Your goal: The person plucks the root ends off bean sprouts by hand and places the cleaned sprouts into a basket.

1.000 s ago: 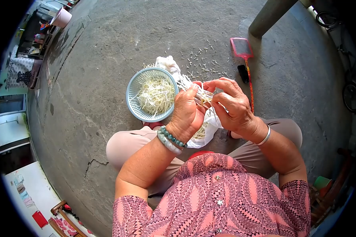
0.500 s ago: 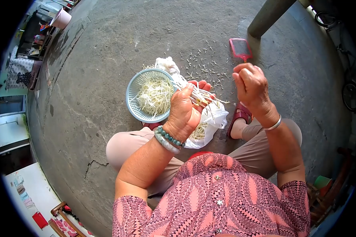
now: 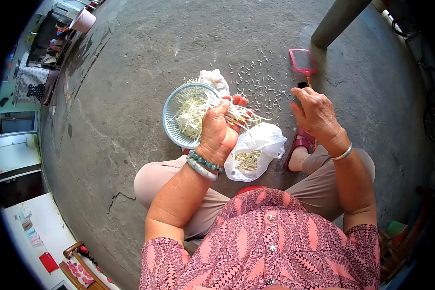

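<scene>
My left hand (image 3: 218,131) grips a bunch of white bean sprouts (image 3: 236,112) just right of a light blue plastic basket (image 3: 171,126) that holds a heap of sprouts. My right hand (image 3: 317,114) is out to the right over the concrete floor, fingers loosely apart and holding nothing that I can see. A white plastic bag (image 3: 258,143) with more sprouts inside lies open between my knees, below my left hand. Trimmed sprout bits (image 3: 261,82) are scattered on the floor beyond the bag.
A red fly swatter (image 3: 303,61) lies on the floor beyond my right hand, near a grey post (image 3: 336,21). A red sandal (image 3: 300,141) is on my right foot. A pink cup (image 3: 83,20) stands far left. Furniture lines the left edge.
My right hand left the bunch, swung out to the right and opened its fingers. My left hand kept hold of the sprouts and shifted slightly up.
</scene>
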